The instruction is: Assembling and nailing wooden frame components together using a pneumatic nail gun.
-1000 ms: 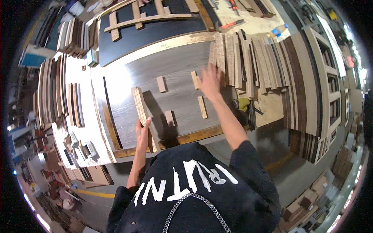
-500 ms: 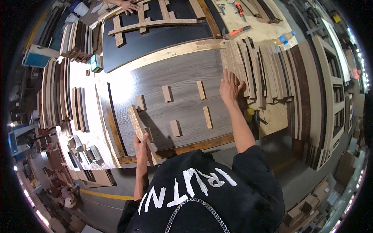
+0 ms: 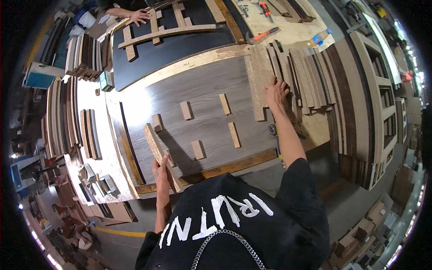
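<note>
My left hand [image 3: 162,173] is closed around a long chipboard strip [image 3: 154,140], held tilted above the near left part of a grey wood-grain panel [image 3: 207,83]. On that panel, several short wooden blocks [image 3: 186,110] stand apart in two rough rows. My right hand [image 3: 277,93] reaches over the strips stacked along the panel's right side, its fingers curled on a wood strip [image 3: 271,72]; the exact grip is partly hidden. Beside it, a pale chipboard strip [image 3: 256,96] lies along the panel's right edge.
Across the table, another person's hand [image 3: 140,17] rests on a black panel [image 3: 135,72] bearing a strip frame. A hammer [image 3: 263,35] and a bottle [image 3: 320,37] lie at the far right. A tape measure [image 3: 272,130] sits near my right forearm. Strip stacks [image 3: 63,112] line the left.
My right hand has moved right, from lying spread on the pale strips to curling its fingers over the stack. My left hand still holds its strip. The other person's hand shows more fully.
</note>
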Tool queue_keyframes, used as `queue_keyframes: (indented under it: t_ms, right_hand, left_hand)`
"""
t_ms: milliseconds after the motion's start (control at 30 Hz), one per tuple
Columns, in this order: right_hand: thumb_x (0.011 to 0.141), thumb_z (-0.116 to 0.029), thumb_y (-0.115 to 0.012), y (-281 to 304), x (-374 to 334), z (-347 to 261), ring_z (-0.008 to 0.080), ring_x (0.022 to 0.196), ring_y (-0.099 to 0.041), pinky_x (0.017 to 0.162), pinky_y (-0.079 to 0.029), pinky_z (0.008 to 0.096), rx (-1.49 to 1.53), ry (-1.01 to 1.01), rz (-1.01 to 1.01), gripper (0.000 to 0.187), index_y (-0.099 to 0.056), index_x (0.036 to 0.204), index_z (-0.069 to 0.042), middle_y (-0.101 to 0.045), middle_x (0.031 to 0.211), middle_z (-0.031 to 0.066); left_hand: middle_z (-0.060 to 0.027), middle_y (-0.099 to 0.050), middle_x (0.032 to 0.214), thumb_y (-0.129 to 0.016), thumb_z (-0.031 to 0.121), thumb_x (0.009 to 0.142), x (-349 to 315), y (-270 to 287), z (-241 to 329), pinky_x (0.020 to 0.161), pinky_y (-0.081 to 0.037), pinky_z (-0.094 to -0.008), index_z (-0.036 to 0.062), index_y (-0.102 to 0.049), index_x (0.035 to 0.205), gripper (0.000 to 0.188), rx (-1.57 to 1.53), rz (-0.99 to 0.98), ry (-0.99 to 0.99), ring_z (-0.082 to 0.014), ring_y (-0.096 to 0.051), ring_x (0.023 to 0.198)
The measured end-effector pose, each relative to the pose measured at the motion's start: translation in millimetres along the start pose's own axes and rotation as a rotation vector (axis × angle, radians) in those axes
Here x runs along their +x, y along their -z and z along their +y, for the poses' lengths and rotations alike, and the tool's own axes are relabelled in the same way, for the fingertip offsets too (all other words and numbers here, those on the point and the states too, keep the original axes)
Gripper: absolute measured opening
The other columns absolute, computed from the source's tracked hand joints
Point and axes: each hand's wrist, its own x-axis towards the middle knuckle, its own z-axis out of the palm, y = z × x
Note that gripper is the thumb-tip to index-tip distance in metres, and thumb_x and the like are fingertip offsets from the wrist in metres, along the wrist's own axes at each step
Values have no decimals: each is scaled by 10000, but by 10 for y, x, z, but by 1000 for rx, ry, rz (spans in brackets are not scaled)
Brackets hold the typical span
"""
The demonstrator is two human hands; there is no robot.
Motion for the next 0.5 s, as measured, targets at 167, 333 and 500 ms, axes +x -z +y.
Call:
queue_keyframes:
  t_ms: [167,333,500]
  right_hand:
    - [918,-119,-565,-104,168,226,365,1220,-440,1031,-352,507,-82,-46,76,388,-545,1256,71,-494,1265,221]
    - [954,-149,-530,186,228,20,405,1361,-337,1116,-272,548,44,-156,-190,450,-468,1333,86,-425,1384,253]
    - [934,-113,-542,-287,290,204,417,1287,-402,1062,-344,528,161,-35,230,494,-477,1423,-121,-400,1434,228]
  left_hand:
    - [-44,-613,961,-732,332,878,40,4,-19,731,-454,-298,17,-590,1166,450,-35,-37,-42,-131,-551,839]
    - [-79,-607,1074,-707,329,895,-110,155,-45,814,-457,-314,9,-559,1244,496,-83,-49,-27,-150,-556,938]
    - [-96,-584,1134,-667,355,919,-275,260,9,911,-441,-311,23,-523,1285,515,-90,1,25,-180,-551,1033]
